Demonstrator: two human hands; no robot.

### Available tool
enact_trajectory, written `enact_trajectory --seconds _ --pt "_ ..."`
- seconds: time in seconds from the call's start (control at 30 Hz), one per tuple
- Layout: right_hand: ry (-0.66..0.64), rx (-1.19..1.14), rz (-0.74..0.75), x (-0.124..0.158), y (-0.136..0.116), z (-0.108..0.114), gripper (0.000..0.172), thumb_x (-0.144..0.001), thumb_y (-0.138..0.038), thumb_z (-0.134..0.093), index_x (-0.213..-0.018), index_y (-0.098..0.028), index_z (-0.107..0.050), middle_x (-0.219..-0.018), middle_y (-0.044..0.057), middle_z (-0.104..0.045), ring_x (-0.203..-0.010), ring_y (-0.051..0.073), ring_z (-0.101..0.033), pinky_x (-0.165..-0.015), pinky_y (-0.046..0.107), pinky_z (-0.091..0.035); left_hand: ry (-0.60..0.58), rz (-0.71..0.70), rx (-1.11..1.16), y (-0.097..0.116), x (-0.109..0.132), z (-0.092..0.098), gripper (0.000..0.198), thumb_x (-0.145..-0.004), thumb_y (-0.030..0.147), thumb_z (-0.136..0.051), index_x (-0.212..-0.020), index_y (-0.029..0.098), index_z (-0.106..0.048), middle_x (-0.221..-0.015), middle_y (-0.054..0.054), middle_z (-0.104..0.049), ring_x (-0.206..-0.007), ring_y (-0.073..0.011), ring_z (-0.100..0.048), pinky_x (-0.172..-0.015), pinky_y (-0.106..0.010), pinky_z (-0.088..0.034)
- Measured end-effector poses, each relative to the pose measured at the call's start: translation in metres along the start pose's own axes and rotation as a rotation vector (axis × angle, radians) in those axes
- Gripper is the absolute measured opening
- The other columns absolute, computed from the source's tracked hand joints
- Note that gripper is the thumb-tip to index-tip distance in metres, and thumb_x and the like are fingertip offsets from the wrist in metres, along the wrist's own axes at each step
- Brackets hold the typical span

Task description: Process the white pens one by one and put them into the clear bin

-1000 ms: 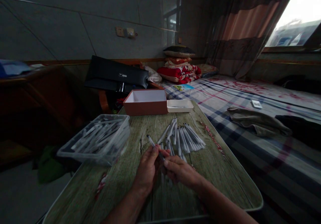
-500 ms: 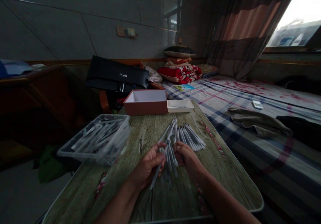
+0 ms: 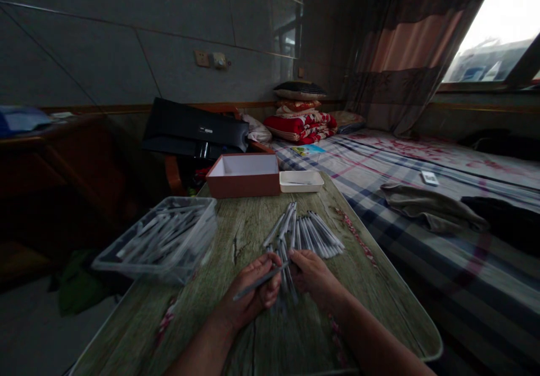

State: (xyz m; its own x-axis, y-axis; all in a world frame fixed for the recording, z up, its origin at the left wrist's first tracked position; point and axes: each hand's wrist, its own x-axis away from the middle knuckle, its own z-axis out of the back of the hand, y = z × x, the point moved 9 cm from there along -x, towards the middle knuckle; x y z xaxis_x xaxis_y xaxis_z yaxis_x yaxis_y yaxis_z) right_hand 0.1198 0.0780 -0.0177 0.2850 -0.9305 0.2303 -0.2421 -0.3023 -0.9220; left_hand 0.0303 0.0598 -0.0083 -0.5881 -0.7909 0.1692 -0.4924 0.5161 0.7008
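A slim grey pen (image 3: 258, 283) lies across the fingers of my left hand (image 3: 257, 291), its near end pointing down to the left. My right hand (image 3: 311, 272) pinches the pen's far end, thumb and forefinger together. Beyond and beneath my hands, several similar pens (image 3: 287, 224) lie loosely overlapped on the wood-patterned table (image 3: 223, 331). To their right, another group of pens (image 3: 318, 234) is fanned out side by side, dark ends away from me. My hands partly cover the nearer pens.
At left, a clear plastic box (image 3: 156, 269) holds many more pens. A reddish-brown open box (image 3: 244, 186) and a small white tray (image 3: 300, 188) with something thin inside stand at the table's far edge. A bed with a checked sheet (image 3: 367, 190) adjoins on the right.
The pen has turned from a steep slant to a flatter one across my left hand. My right hand has closed in to its far end. The view has shifted slightly.
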Motion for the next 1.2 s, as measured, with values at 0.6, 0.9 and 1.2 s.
enact_trajectory --seconds 0.6,0.9,1.2 --pt "0.037 0.084 0.217 0.008 -0.017 -0.011 0.039 -0.075 -0.052 -0.067 -0.091 -0.021 -0.049 -0.071 -0.005 -0.046 -0.046 0.005 -0.029 -0.040 0.020 -0.020 0.433 -0.333 -0.097 0.031 0.006 0.032 0.029 -0.071 0.040 -0.073 -0.086 0.015 -0.068 -0.088 -0.007 -0.075 -0.082 -0.0191 -0.070 -0.070 -0.027 -0.055" --pt "0.032 0.091 0.194 0.002 -0.011 -0.003 0.038 -0.077 -0.054 -0.062 -0.073 -0.019 -0.046 -0.057 -0.007 -0.035 -0.044 0.005 -0.027 -0.039 0.019 -0.020 0.419 -0.326 -0.158 0.032 0.006 0.028 0.029 -0.073 0.040 -0.072 -0.086 0.014 -0.068 -0.091 -0.009 -0.075 -0.083 -0.0202 -0.070 -0.066 -0.025 -0.055" --pt "0.073 0.056 0.155 0.001 -0.003 0.001 0.044 -0.082 -0.059 -0.053 -0.067 -0.018 -0.047 -0.055 -0.006 -0.038 -0.044 0.006 -0.030 -0.038 0.019 -0.022 0.419 -0.352 -0.157 0.036 0.006 0.028 0.028 -0.071 0.038 -0.073 -0.085 0.014 -0.068 -0.091 -0.009 -0.074 -0.084 -0.0213 -0.070 -0.065 -0.026 -0.055"
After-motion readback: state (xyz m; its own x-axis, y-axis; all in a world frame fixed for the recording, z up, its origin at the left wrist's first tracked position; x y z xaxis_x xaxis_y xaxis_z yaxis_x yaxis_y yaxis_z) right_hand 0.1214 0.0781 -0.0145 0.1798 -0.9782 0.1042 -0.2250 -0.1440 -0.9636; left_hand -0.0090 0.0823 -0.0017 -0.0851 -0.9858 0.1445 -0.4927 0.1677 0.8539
